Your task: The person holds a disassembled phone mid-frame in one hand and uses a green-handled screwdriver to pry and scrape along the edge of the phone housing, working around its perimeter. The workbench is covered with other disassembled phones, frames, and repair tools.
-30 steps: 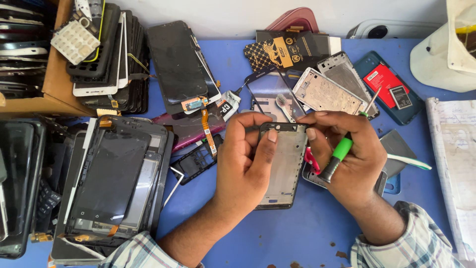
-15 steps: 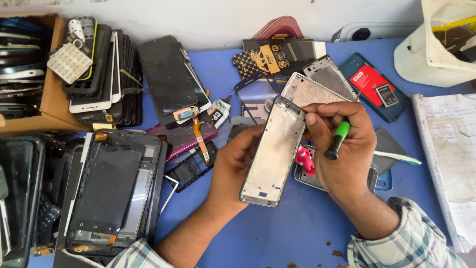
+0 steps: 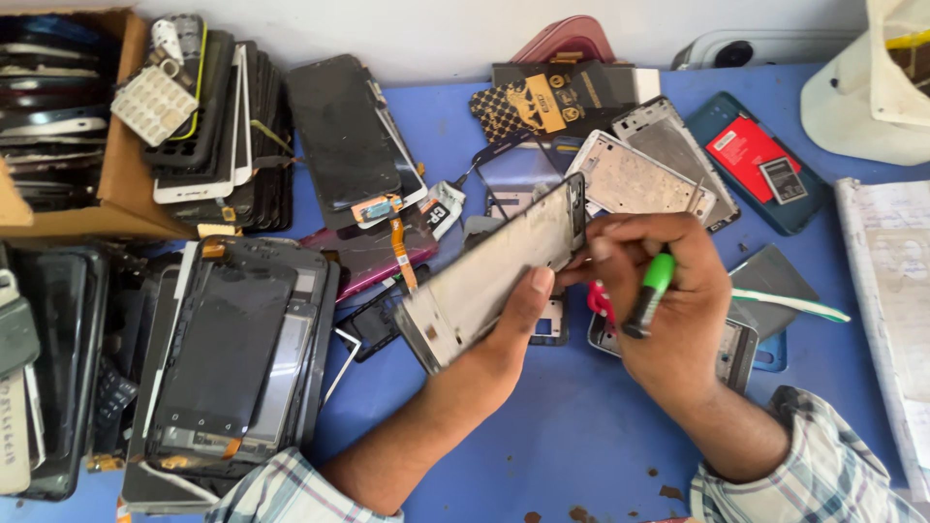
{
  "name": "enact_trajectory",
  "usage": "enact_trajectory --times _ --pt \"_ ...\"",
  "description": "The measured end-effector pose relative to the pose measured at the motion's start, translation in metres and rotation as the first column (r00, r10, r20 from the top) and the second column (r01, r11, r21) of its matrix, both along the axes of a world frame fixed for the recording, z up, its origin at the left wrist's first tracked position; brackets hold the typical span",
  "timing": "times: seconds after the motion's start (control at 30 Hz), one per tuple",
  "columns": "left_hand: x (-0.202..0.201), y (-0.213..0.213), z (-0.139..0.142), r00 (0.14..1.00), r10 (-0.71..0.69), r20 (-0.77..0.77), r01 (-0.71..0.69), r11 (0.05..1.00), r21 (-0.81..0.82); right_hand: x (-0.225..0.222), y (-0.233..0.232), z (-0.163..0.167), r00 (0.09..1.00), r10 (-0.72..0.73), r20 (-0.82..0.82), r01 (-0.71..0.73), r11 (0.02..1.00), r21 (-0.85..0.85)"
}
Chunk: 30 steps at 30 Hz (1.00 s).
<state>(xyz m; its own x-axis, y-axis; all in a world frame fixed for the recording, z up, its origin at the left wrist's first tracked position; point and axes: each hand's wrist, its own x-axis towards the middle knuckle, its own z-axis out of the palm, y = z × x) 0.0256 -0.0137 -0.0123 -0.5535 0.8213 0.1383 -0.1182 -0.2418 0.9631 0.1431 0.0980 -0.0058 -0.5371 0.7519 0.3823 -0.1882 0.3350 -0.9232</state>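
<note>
I hold the phone frame (image 3: 494, 276) in my left hand (image 3: 509, 334), fingers closed under its lower edge and thumb on its face, so that it tilts up off the blue table (image 3: 581, 455) near the table's middle. The frame is bare metal: no screen, no board and no back cover are fitted to it. My right hand (image 3: 668, 310) is closed on a green-handled screwdriver (image 3: 649, 291), clamped against the palm with its tip pointing down, while the same hand's fingertips pinch the frame's upper end. I judge the strip-down of this frame as far advanced; what the fingertips are working at is too small to tell.

Other stripped frames (image 3: 639, 179) lie just beyond, toward the far edge. A teal phone back with a red battery (image 3: 751, 169) sits near the far right corner. A stack of screen assemblies (image 3: 228, 358) lies along the left edge, and a cardboard box (image 3: 116, 174) of parts occupies the far left corner.
</note>
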Motion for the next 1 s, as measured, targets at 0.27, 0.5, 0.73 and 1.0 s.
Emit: enact_trajectory --times 0.27,0.5,0.73,1.0 --pt "-0.014 0.003 -0.002 0.869 -0.029 0.495 -0.009 0.997 0.074 0.006 0.004 -0.014 0.951 0.196 -0.239 -0.233 0.963 -0.135" --pt "-0.02 0.004 0.008 0.804 -0.17 0.57 0.014 0.964 0.267 0.009 -0.004 -0.002 0.995 0.097 0.03 -0.101 0.943 0.316" --pt "-0.018 0.002 0.007 0.827 -0.165 0.538 0.042 0.972 0.233 0.007 -0.005 0.012 0.99 0.004 0.142 -0.065 0.903 0.426" --pt "-0.017 0.0 0.013 0.826 -0.141 0.546 0.041 0.981 0.191 0.009 -0.006 0.015 0.984 -0.043 0.171 -0.031 0.912 0.408"
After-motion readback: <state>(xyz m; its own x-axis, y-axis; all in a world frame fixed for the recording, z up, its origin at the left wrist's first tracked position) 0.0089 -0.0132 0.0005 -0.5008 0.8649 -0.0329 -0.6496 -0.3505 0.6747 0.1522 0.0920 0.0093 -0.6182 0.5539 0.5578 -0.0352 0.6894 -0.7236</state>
